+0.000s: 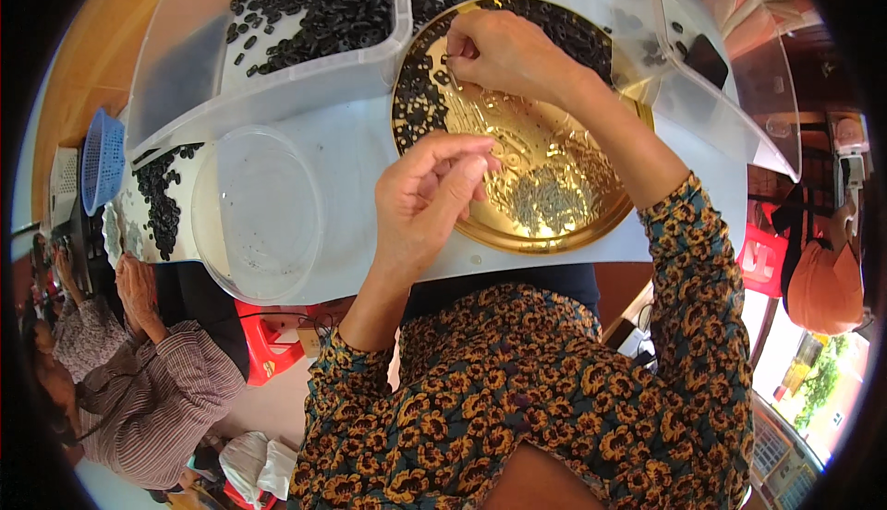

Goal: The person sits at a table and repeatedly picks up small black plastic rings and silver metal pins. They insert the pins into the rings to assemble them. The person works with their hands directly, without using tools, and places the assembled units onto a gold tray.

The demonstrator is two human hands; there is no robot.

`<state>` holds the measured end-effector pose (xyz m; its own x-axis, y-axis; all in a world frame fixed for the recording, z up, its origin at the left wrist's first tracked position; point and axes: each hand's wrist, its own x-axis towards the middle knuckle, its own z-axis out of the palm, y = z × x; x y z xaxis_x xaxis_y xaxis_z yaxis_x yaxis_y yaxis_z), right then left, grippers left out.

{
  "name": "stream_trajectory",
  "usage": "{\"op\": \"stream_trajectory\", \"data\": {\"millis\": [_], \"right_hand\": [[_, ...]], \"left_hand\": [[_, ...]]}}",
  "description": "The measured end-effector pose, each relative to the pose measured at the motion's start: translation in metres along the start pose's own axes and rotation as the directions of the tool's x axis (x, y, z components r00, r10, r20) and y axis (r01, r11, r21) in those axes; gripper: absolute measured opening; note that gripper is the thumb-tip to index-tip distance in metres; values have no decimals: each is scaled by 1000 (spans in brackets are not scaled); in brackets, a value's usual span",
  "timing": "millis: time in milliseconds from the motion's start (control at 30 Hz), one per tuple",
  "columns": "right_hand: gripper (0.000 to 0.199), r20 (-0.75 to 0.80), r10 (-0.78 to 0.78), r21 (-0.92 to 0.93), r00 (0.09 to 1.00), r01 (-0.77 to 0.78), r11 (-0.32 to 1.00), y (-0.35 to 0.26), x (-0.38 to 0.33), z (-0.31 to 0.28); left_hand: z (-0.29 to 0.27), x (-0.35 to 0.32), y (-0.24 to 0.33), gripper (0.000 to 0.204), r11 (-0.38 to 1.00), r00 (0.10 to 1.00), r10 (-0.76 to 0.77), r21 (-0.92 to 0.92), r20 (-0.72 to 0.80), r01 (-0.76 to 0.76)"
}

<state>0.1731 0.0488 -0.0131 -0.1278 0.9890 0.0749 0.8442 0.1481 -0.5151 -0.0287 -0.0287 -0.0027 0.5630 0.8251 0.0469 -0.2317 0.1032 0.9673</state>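
Observation:
A round gold tray [545, 244] lies in front of me. Small silver metal pieces, pin-like, form a pile [554, 198] in its near part. Little black oval parts [418, 103] are scattered along its left side, with more at the far rim. My right hand [508, 55] reaches over the tray's far left, thumb and fingers pinched beside the black parts; whatever is in the pinch is too small to name. Above the tray's near left edge, my left hand [430, 198] is closed, thumb against forefinger, and its contents cannot be made out.
Behind on the left, a clear plastic bin [277, 102] holds many black parts. Another clear bin [739, 120] stands right of the tray. A clear round lid [259, 214] lies on the table, near a blue basket [102, 161]. A co-worker in a striped shirt [166, 390] sits left.

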Motion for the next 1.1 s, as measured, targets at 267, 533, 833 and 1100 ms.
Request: {"op": "stream_trajectory", "data": {"millis": [267, 533, 833, 1100], "right_hand": [[13, 60, -74, 411, 995, 43, 910, -26, -50, -51], [11, -33, -188, 357, 982, 187, 915, -41, -85, -62], [9, -106, -172, 273, 979, 195, 942, -44, -99, -61], [16, -141, -335, 0, 931, 339, 941, 1, -152, -40]], "left_hand": [[4, 7, -3, 22, 996, 965, 83, 41, -249, -75], [15, 15, -4, 18, 994, 990, 50, -94, -128, -62], [13, 14, -10, 16, 986, 985, 41, -152, -168, -67], [-10, -11, -5, 15, 999, 992, 48, -17, -117, -51]]}}
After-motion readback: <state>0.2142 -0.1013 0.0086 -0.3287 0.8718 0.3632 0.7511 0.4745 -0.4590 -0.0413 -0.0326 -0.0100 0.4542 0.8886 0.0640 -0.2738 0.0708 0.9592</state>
